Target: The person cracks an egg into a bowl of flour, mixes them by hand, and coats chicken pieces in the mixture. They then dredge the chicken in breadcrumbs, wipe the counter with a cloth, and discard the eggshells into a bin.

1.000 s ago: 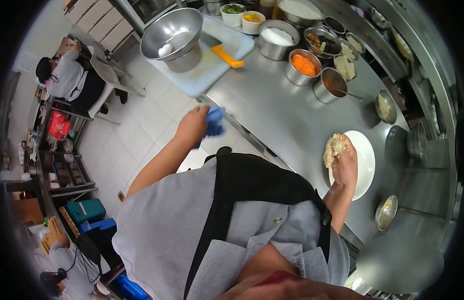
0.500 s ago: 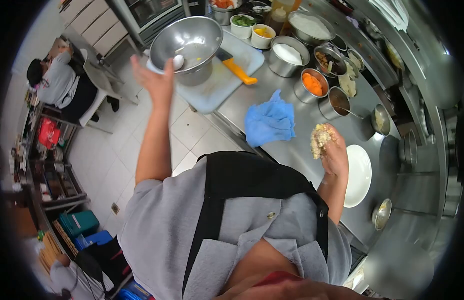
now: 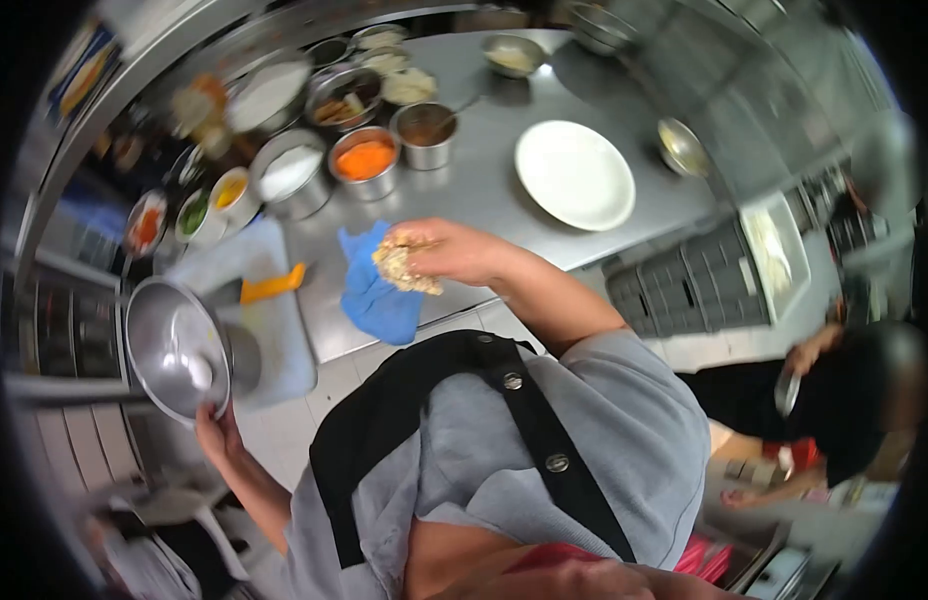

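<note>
My right hand (image 3: 454, 252) is closed around a clump of pale, crumbly food (image 3: 406, 268). It hovers over a crumpled blue cloth (image 3: 369, 305) at the counter's front edge. At the left, my left hand (image 3: 220, 432) has its fingers at the near rim of a large metal bowl (image 3: 164, 335). A white rounded thing (image 3: 199, 373) lies inside that bowl. Beneath and beside the bowl is a pale cutting board (image 3: 284, 350), with an orange-handled knife (image 3: 272, 286) on it. An oval white plate (image 3: 575, 175) rests on the counter to the right of my right hand.
Metal containers stand behind, with orange pieces (image 3: 365, 159), white powder (image 3: 290, 172) and brown sauce (image 3: 425, 125). Small bowls (image 3: 677, 148) sit farther right. Grey crates (image 3: 684, 285) are beside the counter. A person in black (image 3: 834, 400) is at the right, another person (image 3: 164, 560) lower left.
The view has turned, bringing the crates and the person in black into sight. My left hand, spread beside the bowl before, is now at its rim. My right hand, still holding the clump, has moved toward the cloth.
</note>
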Motion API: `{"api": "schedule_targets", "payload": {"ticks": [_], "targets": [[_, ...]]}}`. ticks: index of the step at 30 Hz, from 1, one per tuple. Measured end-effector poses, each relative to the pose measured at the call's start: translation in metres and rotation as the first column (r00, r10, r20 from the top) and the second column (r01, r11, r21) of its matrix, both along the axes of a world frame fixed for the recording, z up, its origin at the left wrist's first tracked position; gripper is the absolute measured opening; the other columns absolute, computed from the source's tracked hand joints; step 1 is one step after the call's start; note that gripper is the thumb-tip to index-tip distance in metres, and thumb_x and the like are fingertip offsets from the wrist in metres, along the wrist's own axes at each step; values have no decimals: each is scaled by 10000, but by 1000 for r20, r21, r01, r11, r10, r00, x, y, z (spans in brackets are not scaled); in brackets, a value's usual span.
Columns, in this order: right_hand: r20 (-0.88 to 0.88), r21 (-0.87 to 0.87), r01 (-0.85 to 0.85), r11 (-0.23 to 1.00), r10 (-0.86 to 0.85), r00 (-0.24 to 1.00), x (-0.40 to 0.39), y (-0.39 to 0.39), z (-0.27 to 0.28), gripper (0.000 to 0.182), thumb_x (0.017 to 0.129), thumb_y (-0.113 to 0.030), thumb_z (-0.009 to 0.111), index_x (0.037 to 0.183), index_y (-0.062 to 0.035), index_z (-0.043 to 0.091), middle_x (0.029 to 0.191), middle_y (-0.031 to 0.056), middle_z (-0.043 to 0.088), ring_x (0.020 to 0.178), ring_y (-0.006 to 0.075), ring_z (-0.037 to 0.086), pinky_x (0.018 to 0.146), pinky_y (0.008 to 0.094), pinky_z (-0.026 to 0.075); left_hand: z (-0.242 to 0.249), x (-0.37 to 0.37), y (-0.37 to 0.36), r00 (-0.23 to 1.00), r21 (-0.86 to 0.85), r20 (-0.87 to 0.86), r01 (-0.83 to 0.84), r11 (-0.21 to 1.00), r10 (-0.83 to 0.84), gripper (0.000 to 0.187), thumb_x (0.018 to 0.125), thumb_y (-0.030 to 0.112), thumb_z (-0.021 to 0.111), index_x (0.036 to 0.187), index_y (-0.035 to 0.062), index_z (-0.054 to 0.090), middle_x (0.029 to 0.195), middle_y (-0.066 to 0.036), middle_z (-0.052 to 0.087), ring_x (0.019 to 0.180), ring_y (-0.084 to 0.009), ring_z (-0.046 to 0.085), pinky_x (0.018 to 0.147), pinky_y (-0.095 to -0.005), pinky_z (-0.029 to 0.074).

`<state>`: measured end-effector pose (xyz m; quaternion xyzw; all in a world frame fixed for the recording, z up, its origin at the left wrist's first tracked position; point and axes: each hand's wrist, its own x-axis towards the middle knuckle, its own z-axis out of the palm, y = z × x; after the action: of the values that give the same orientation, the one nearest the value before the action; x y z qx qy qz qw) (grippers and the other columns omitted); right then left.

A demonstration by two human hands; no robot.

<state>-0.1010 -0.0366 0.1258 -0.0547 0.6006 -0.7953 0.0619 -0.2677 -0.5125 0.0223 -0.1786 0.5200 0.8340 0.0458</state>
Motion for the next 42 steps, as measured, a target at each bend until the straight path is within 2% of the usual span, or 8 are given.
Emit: {"api": "schedule_targets", "payload": {"ticks": [9, 14, 20, 21, 23, 31, 34, 42], "targets": [[8, -13, 252, 968, -252, 968, 56, 11, -8, 195, 791, -109, 522, 964, -25, 556, 841, 11, 567, 758, 89, 525, 655, 240, 439, 91, -3, 54, 945, -82, -135, 289, 954, -297, 406, 726, -43, 480, 1121, -121, 424, 1070, -180, 515, 974, -292, 520, 910, -417, 454], [34, -56, 433, 900, -432, 901, 83, 18, -18, 231, 785, -111, 529, 999, -27, 557, 858, 18, 572, 763, 97, 531, 655, 243, 444, 89, -92, 94, 940, 42, 137, 311, 949, -314, 215, 782, -12, 480, 984, -85, 502, 1010, -159, 550, 961, -274, 524, 873, -358, 473], [79, 30, 614, 788, -615, 785, 137, 25, -11, 343, 761, -245, 593, 1023, -32, 536, 849, 4, 536, 733, 77, 495, 610, 221, 411, 72, -155, 170, 738, 414, 86, 584, 698, -669, 149, 777, -12, 467, 855, -133, 502, 891, -244, 562, 891, -350, 564, 831, -401, 514], [56, -8, 628, 779, -626, 778, 146, 26, -13, 328, 770, -241, 590, 1007, -22, 531, 825, 6, 531, 717, 79, 496, 606, 223, 414, 69, -155, 191, 886, 233, 83, 429, 873, -457, 146, 770, -13, 466, 843, -136, 494, 905, -253, 555, 868, -362, 563, 824, -409, 515], [85, -20, 662, 749, -658, 748, 161, 30, -20, 306, 777, -205, 566, 1010, -11, 525, 838, 17, 542, 722, 87, 506, 615, 221, 416, 84, -160, 212, 829, 356, 146, 464, 811, -539, 142, 769, -25, 453, 836, -147, 482, 906, -250, 538, 842, -347, 553, 800, -381, 524], [177, -31, 738, 674, -723, 668, 182, 32, -26, 313, 791, -221, 564, 1008, 1, 525, 852, 25, 551, 734, 89, 509, 633, 219, 412, 114, -165, 298, 926, 263, 69, 343, 902, -372, 93, 777, -47, 407, 746, -126, 446, 752, -181, 489, 668, -271, 541, 741, -453, 557], [137, -48, 732, 679, -722, 678, 184, 36, -18, 320, 791, -228, 567, 1010, 1, 524, 850, 24, 551, 736, 88, 510, 635, 218, 412, 74, -217, 299, 905, 248, 40, 402, 882, -424, 143, 811, -7, 396, 821, -138, 452, 803, -197, 520, 713, -312, 566, 752, -428, 556], [130, 16, 733, 680, -728, 673, 185, 46, -24, 314, 796, -223, 567, 1017, -6, 514, 844, 14, 548, 724, 81, 508, 619, 214, 415, 69, -182, 322, 940, 166, -72, 341, 925, -334, 155, 741, -55, 398, 860, -131, 464, 950, -239, 517, 866, -387, 561, 814, -522, 513]]}}
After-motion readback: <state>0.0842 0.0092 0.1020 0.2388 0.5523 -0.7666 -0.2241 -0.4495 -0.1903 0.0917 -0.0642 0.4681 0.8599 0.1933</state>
